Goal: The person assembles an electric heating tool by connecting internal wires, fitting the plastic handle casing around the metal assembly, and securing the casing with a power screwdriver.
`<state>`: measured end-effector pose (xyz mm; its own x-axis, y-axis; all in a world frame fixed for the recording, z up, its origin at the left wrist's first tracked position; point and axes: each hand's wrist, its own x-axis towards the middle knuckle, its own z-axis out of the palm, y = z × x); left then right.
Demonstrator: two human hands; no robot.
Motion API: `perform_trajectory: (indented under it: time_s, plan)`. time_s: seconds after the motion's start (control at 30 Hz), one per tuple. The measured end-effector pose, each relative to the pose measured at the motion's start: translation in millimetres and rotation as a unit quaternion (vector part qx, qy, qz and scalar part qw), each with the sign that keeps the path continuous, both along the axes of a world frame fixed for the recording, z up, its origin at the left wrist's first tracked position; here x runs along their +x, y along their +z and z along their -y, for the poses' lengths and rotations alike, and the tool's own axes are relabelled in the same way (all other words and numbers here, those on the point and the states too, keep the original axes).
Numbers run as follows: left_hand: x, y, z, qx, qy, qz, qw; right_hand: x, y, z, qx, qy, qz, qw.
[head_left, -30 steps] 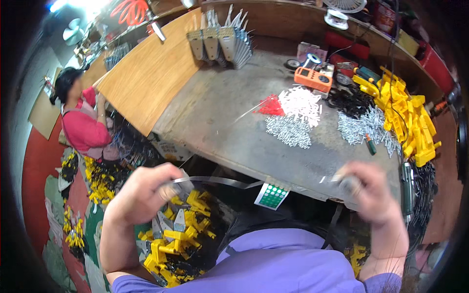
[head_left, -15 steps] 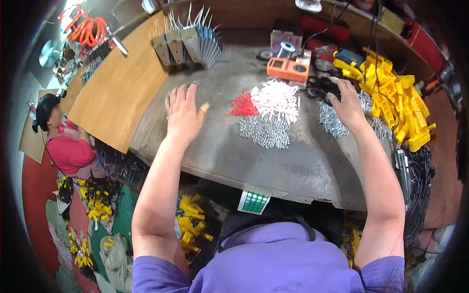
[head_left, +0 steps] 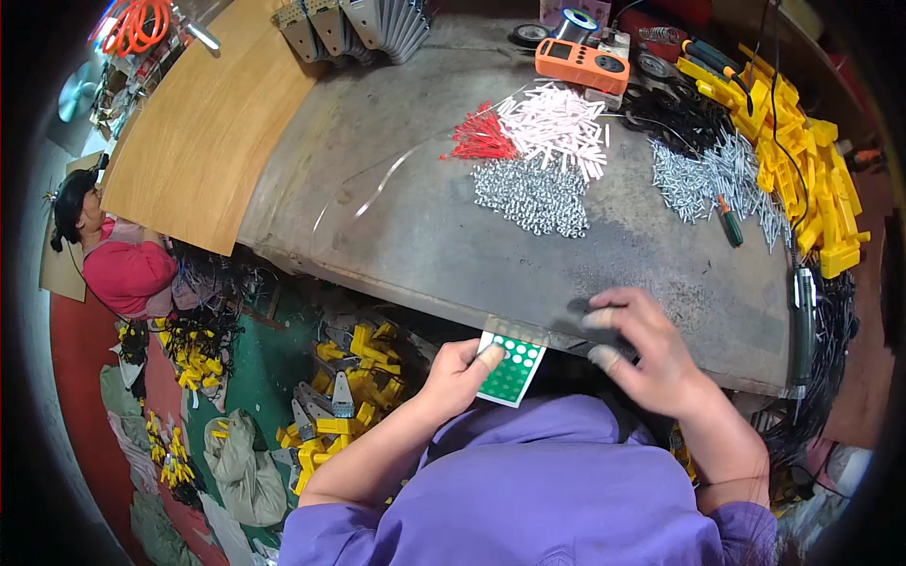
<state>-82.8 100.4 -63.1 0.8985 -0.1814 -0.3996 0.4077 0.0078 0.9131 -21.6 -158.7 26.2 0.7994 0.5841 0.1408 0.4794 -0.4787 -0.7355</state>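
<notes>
My left hand (head_left: 461, 374) is at the near edge of the grey metal worktable (head_left: 444, 255), thumb and fingers pinching a green card with white dots (head_left: 514, 370) that hangs at the table front. My right hand (head_left: 651, 354) rests beside it with fingers spread, its covered fingertips pressing on the table's front edge. A clear plastic sheet (head_left: 377, 189) lies over the left part of the tabletop, and its near edge reaches my hands. Further back lie piles of red pins (head_left: 481, 140), white pins (head_left: 557, 123) and small silver parts (head_left: 533, 195).
At the right are silver screws (head_left: 717, 179), a green-handled screwdriver (head_left: 729, 226), yellow plastic parts (head_left: 802, 151) and black cables (head_left: 679, 108). An orange meter (head_left: 580, 61) and metal brackets (head_left: 359, 24) stand at the back. A wooden board (head_left: 208, 123) adjoins left. A person in red (head_left: 118, 269) sits on the floor among yellow parts (head_left: 359, 377).
A second ago both hands held a clear strip near my body. Then they reached out flat over the tabletop. Now they are back at the near edge, the left on the green card.
</notes>
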Motion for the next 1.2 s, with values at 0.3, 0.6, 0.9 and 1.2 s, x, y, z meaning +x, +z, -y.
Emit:
perform_trajectory:
  time_s: [0.3, 0.6, 0.9, 1.2]
  plan:
    - [15.8, 16.8, -19.2, 0.112, -0.067, 0.054, 0.99, -9.4, -3.3, -12.9, -0.008, 0.036, 0.041, 0.998]
    - [124.3, 157.0, -71.1, 0.354, -0.019, 0.408, 0.842, -8.1, -22.1, 22.5, -0.03, -0.078, 0.098, 0.992]
    - [382.1, 160.4, -140.8, 0.599, 0.356, 0.511, 0.504, -6.9, -30.4, 21.0, -0.037, -0.066, 0.153, 0.985]
    - [400.4, 203.3, -166.3, 0.663, 0.279, 0.547, 0.428, 15.4, -17.1, 37.3, 0.046, -0.042, 0.057, 0.996]
